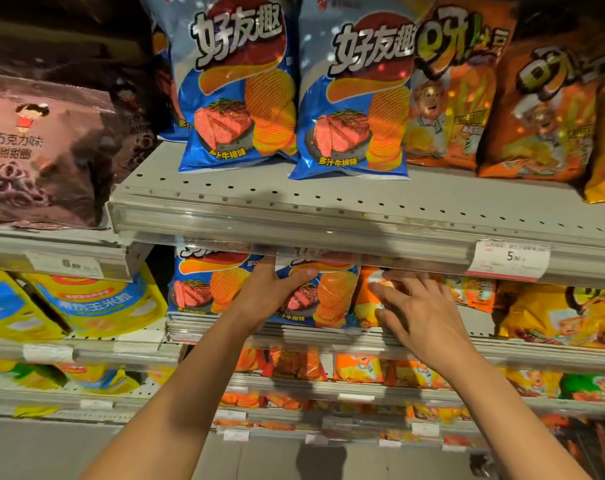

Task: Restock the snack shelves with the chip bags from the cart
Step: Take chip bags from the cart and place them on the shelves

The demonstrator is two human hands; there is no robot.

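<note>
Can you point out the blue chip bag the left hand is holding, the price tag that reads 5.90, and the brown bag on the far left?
Blue chip bag [328,296]: head view, on the pictured chips.
Price tag [508,259]: head view, its white middle.
Brown bag [48,157]: head view, its front face.

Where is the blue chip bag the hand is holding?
The blue chip bag is mid-frame on the second shelf, gripped by the left hand, between another blue bag and an orange bag.

Your left hand [269,292] grips a blue bag [323,296] printed with red steak and ridged orange chips. Your right hand [418,310] touches an orange bag [368,299]; yellow bags [76,303] sit left.
</note>
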